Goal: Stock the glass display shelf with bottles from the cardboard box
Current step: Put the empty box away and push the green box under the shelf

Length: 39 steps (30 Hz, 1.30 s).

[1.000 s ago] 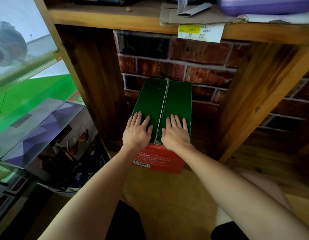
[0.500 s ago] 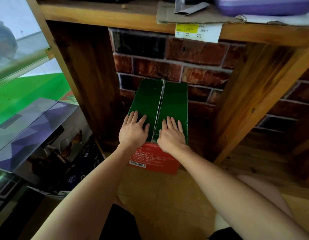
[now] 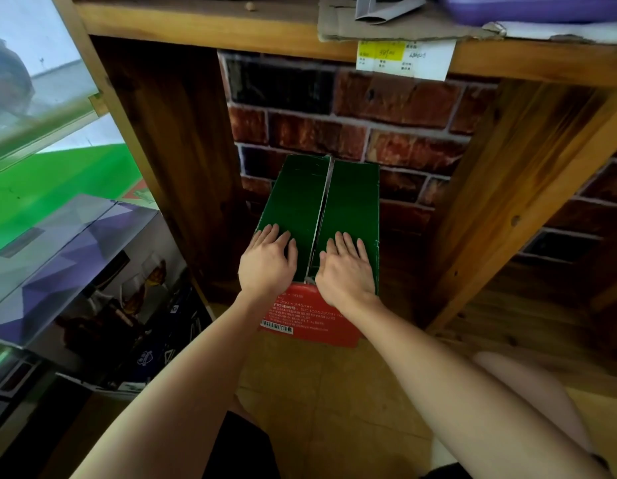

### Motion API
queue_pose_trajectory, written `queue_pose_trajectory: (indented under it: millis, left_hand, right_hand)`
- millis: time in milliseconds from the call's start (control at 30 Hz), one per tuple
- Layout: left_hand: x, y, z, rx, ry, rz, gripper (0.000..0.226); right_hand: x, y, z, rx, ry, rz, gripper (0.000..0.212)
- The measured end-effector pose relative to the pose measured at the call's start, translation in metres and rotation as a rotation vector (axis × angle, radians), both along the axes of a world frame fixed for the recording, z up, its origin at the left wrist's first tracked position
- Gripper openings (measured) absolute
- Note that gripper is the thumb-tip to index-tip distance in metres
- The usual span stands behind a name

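A cardboard box [image 3: 348, 198] with a green top and a red front stands on the floor in a wooden alcove, against a brick-pattern wall. Its two top flaps are closed and meet at a centre seam. My left hand [image 3: 265, 262] lies flat on the left flap, fingers straight. My right hand [image 3: 348, 267] lies flat on the right flap the same way. No bottles are visible; the box's inside is hidden. The glass display shelf [image 3: 41, 140] slants along the left edge of the view.
A wooden shelf board [image 3: 203, 25] runs overhead with a price label [image 3: 403, 58], cardboard and a purple object on it. Wooden uprights [image 3: 172, 140] flank the alcove. Printed boxes [image 3: 103, 271] sit low at the left. Tan floor tiles [image 3: 331, 392] lie before the box.
The view has shifted a little, so the box and both hands sit slightly lower in the frame. Both hands stay flat on the closed flaps.
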<state>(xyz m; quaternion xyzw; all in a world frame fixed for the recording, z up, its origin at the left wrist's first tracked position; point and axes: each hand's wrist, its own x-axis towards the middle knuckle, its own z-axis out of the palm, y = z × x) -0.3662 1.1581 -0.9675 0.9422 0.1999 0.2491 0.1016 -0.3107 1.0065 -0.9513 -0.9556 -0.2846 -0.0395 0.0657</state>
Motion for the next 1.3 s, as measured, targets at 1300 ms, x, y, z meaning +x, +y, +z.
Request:
queue_pose_trajectory:
  millis: [1300]
  left_hand:
    - [-0.024, 0.007, 0.017, 0.047, 0.260, -0.127, 0.041]
  right_hand:
    - [-0.017, 0.006, 0.019, -0.076, 0.241, 0.043, 0.057]
